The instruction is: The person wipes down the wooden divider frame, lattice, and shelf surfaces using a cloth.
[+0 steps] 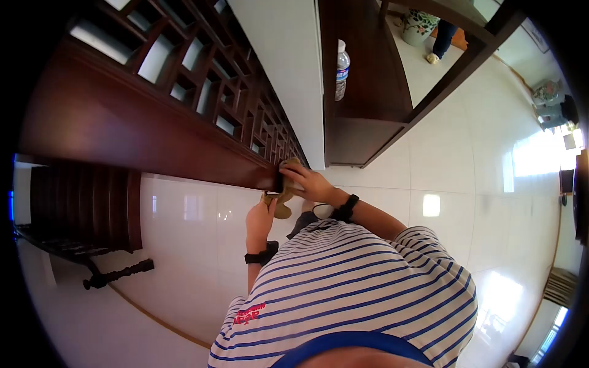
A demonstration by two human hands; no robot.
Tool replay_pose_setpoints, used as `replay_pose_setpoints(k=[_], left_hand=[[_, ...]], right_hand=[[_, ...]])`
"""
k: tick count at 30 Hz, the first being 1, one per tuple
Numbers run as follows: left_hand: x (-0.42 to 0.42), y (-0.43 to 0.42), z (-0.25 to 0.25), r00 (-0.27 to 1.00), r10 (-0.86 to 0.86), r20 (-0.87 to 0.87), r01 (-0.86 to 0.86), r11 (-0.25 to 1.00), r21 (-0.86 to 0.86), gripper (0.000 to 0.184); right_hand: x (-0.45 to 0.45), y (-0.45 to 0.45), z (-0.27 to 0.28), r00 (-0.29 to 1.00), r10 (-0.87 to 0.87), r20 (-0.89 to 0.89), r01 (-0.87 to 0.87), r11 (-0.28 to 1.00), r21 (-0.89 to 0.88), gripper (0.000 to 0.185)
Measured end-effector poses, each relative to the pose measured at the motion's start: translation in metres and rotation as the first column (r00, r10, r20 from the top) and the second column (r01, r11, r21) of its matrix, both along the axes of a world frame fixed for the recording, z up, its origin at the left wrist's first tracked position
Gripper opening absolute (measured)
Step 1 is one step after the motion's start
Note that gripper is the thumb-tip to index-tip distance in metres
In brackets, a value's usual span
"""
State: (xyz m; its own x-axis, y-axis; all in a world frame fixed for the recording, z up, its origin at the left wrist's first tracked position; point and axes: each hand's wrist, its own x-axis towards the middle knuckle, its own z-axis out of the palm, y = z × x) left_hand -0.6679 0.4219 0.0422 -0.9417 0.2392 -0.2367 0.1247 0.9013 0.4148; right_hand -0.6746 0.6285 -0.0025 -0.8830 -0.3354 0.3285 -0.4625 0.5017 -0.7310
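A tan-brown cloth is bunched at the end of a dark wooden lattice screen. My right hand holds the cloth's upper part against the screen's end edge, with the fingers pointing toward the wood. My left hand grips the lower part, just below the screen's bottom corner. A loose flap of cloth hangs between the two hands. Some of my fingertips are hidden by the cloth and the wood. Dark bands circle both wrists.
A dark wooden shelf unit stands beyond the white wall edge, with a water bottle on it. Dark stairs and a railing are at left. Another person's leg shows near a floral pot. The tiled floor is glossy.
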Motion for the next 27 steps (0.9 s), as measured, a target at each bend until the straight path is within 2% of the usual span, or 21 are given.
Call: replay_pose_setpoints(k=[1,2,4,5,6,7,8,9,10,11,12,13,15,16,17,18,19,21,23,25,27], left_hand=[[0.000,0.003,-0.002,0.999,-0.044,-0.013,0.043,0.997,-0.071,0.054],[0.001,0.007,-0.003,0.998,-0.055,-0.011,0.054,0.996,-0.071,0.054],[0.001,0.018,0.003,0.963,-0.258,0.073,0.264,0.960,-0.090,0.047],[0.001,0.025,0.004,0.960,-0.272,0.070,0.277,0.957,-0.090,0.047],[0.000,0.035,0.003,0.948,-0.307,0.079,0.309,0.951,-0.018,0.050],[-0.001,0.046,0.003,0.935,-0.344,0.084,0.340,0.939,0.055,0.054],[-0.002,0.058,0.005,0.905,-0.425,0.005,0.425,0.905,0.010,0.043],[-0.004,0.073,0.013,0.898,-0.439,0.001,0.439,0.898,0.010,0.043],[-0.007,0.088,0.030,0.889,-0.456,0.043,0.453,0.889,0.058,0.039],[-0.009,0.106,0.046,0.877,-0.472,0.087,0.464,0.880,0.105,0.037],[-0.007,0.124,0.066,0.868,-0.497,-0.004,0.473,0.825,0.310,0.036],[-0.011,0.142,0.070,0.862,-0.507,-0.007,0.484,0.818,0.312,0.036],[-0.017,0.173,0.079,0.745,-0.499,-0.444,0.663,0.628,0.407,0.050],[-0.018,0.191,0.090,0.711,-0.429,-0.557,0.693,0.561,0.452,0.054],[-0.018,0.211,0.105,0.670,-0.344,-0.658,0.726,0.487,0.485,0.058],[-0.019,0.230,0.116,0.699,-0.273,-0.660,0.705,0.418,0.573,0.066],[-0.022,0.249,0.126,0.695,-0.281,-0.661,0.711,0.407,0.574,0.066],[-0.030,0.287,0.138,0.676,-0.249,-0.693,0.734,0.309,0.605,0.079],[-0.034,0.321,0.140,0.682,-0.274,-0.678,0.730,0.298,0.615,0.082],[-0.041,0.352,0.140,0.678,-0.292,-0.674,0.735,0.280,0.618,0.086],[-0.043,0.371,0.136,0.737,-0.305,-0.604,0.674,0.256,0.693,0.089]], right_hand=[[0.003,0.008,-0.003,0.997,-0.072,0.016,0.072,0.996,-0.045,0.056],[0.006,0.017,-0.005,0.989,-0.144,0.033,0.147,0.985,-0.088,0.052],[0.016,0.044,-0.001,0.986,-0.165,-0.007,0.163,0.983,-0.087,0.046],[0.021,0.060,0.002,0.984,-0.173,-0.049,0.169,0.982,-0.085,0.041],[0.027,0.077,0.006,0.981,-0.195,0.000,0.193,0.971,-0.143,0.028],[0.033,0.094,0.012,0.978,-0.210,-0.006,0.207,0.968,-0.141,0.028],[0.040,0.110,0.018,0.950,-0.309,0.046,0.312,0.932,-0.184,0.026],[0.047,0.125,0.028,0.910,-0.401,0.103,0.414,0.883,-0.222,0.024],[0.055,0.136,0.050,0.904,-0.417,0.098,0.428,0.877,-0.219,0.024],[0.062,0.149,0.076,0.860,-0.510,-0.027,0.491,0.840,-0.232,0.026],[0.069,0.162,0.103,0.794,-0.589,-0.149,0.546,0.799,-0.250,0.028],[0.073,0.176,0.126,0.743,-0.623,-0.245,0.566,0.780,-0.266,0.031],[0.078,0.207,0.161,0.645,-0.658,-0.388,0.586,0.752,-0.301,0.043],[0.077,0.220,0.183,0.570,-0.692,-0.443,0.613,0.717,-0.333,0.051],[0.073,0.241,0.200,0.407,-0.657,-0.634,0.725,0.655,-0.214,0.067],[0.060,0.260,0.210,0.313,-0.663,-0.681,0.716,0.635,-0.289,0.084],[0.047,0.273,0.221,0.272,-0.690,-0.671,0.763,0.579,-0.286,0.098],[0.010,0.300,0.222,0.311,-0.639,-0.703,0.706,0.651,-0.280,0.093],[-0.016,0.306,0.206,0.101,-0.675,-0.730,0.808,0.484,-0.336,0.085],[-0.023,0.310,0.188,0.140,-0.821,-0.553,0.722,0.467,-0.511,0.075],[-0.025,0.316,0.184,0.198,-0.859,-0.472,0.733,0.449,-0.511,0.074]])
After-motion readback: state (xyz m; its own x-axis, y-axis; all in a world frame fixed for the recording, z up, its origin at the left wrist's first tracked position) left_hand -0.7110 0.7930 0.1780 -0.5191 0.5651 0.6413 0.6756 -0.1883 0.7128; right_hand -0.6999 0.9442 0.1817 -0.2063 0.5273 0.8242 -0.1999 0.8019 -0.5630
